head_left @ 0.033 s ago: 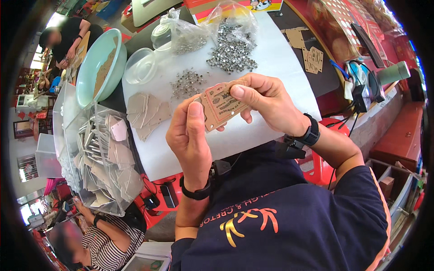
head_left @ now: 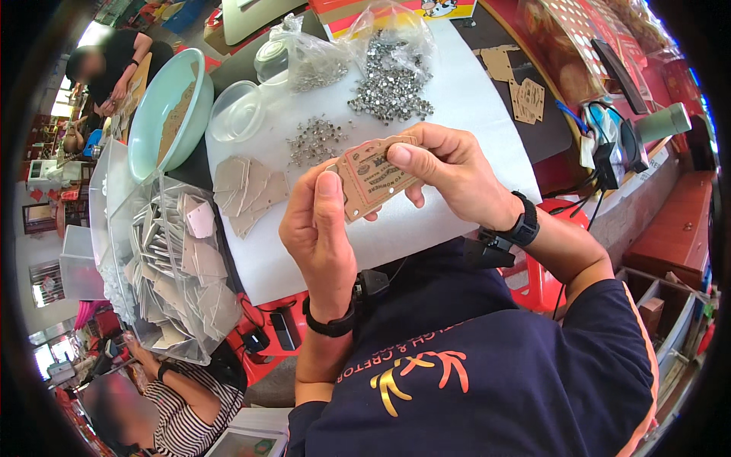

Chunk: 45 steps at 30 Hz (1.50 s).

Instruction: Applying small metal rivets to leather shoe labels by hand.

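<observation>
Far left: clear plastic bin [head_left: 164,274] packed with grey-brown card tags, standing at the left edge of the white table [head_left: 472,99]. Above it, pale green bowl [head_left: 164,114] with a brown card piece inside. Just right of the bowl, shallow clear tub [head_left: 237,110]. Below that, loose fan of blank tags [head_left: 247,190] flat on the table.

Centre-left: left hand [head_left: 320,228], fingers closed on the left end of a brown printed card tag [head_left: 373,175], thumb pressed on its face. Tag held up above the table near its front edge, tilted, between both hands, not touching the table. Black band on left wrist.

Behind the tag: small heap of metal eyelets [head_left: 314,139] on the table; further back, bigger heap of eyelets [head_left: 392,87] spilling from an open clear bag [head_left: 320,57].

Centre-right: right hand [head_left: 453,179], fingers closed on the tag's right end, thumb on top, rest curled under. Black watch [head_left: 521,225] on right wrist.

Right: brown cut-out cards [head_left: 525,99] on the dark surface beside the table. Far right: grey-green cup [head_left: 662,122], cables near it.

Lower left: another person in striped top [head_left: 186,426], seated low.
</observation>
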Motion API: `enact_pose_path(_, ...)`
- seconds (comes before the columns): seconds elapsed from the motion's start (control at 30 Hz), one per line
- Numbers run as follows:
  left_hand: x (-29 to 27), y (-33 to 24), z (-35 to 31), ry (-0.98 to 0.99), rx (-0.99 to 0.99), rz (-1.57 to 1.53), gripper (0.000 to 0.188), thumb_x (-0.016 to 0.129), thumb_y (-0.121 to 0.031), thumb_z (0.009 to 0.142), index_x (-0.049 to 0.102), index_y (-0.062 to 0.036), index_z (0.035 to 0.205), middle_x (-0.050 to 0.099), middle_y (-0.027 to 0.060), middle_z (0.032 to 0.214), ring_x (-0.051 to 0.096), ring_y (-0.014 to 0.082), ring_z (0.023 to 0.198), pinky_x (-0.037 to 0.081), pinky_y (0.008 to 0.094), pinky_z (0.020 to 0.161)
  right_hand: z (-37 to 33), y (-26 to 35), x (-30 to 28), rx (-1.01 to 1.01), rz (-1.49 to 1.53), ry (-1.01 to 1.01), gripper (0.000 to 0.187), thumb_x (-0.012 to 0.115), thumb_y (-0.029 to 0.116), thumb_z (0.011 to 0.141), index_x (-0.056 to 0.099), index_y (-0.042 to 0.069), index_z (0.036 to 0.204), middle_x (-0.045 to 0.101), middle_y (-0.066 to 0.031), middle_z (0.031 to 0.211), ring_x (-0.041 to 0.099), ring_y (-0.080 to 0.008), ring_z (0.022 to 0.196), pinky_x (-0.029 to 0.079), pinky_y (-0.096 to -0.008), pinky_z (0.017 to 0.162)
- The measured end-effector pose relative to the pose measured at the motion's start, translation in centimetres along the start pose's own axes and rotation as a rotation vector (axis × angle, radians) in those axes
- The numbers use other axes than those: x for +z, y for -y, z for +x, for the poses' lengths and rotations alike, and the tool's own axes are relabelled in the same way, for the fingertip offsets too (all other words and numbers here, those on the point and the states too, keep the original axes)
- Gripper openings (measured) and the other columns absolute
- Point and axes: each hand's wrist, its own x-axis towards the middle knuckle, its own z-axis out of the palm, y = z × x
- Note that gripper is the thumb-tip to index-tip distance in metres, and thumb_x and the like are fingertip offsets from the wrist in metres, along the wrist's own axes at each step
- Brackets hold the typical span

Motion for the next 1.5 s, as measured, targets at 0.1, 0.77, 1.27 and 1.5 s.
enact_pose_path(0.1, -0.1, 0.2, 0.1, -0.012, -0.006, -0.009, 0.028, 0.049, -0.023, 0.102, 0.062, 0.0018, 0.106, 0.068, 0.0107, 0.093, 0.062, 0.0135, 0.071, 0.047, 0.028, 0.056, 0.0, -0.1, 0.2, -0.029, -0.052, -0.026, 0.025, 0.063, 0.023, 0.097, 0.067, 0.0, 0.105, 0.067, -0.0024, 0.083, 0.054, -0.005, 0.061, 0.047, -0.0204, 0.054)
enact_pose_path(0.77, 0.1, -0.2, 0.3, -0.021, 0.008, -0.016, 0.023, 0.052, -0.017, 0.101, 0.061, 0.0029, 0.108, 0.067, 0.01, 0.094, 0.059, 0.0116, 0.07, 0.048, 0.0256, 0.06, -0.3, 0.6, 1.5, -0.056, -0.139, -0.119, 0.024, 0.064, 0.023, 0.096, 0.068, 0.0, 0.098, 0.064, 0.0002, 0.072, 0.054, -0.0026, 0.058, 0.044, -0.0192, 0.049)
enact_pose_path(1.27, -3.1, 2.1, -1.1, -0.104, -0.17, -0.163, 0.021, 0.055, -0.018, 0.1, 0.061, -0.0017, 0.111, 0.067, 0.0075, 0.099, 0.062, 0.0121, 0.08, 0.048, 0.0268, 0.06, 1.1, -2.7, 2.4, 0.121, -0.096, -0.025, 0.026, 0.061, 0.023, 0.098, 0.066, -0.001, 0.102, 0.066, -0.0026, 0.084, 0.054, -0.0052, 0.063, 0.046, -0.0205, 0.056)
enact_pose_path(1.5, -5.8, 3.5, -3.0, -0.143, -0.272, -0.179, 0.02, 0.056, -0.017, 0.099, 0.065, -0.0016, 0.109, 0.068, 0.0071, 0.098, 0.063, 0.0125, 0.079, 0.049, 0.0273, 0.06, 1.1, -4.9, 3.4, 0.236, -0.116, 0.087, 0.029, 0.059, 0.027, 0.099, 0.066, -0.001, 0.101, 0.067, -0.0034, 0.084, 0.058, -0.006, 0.066, 0.05, -0.0214, 0.059)
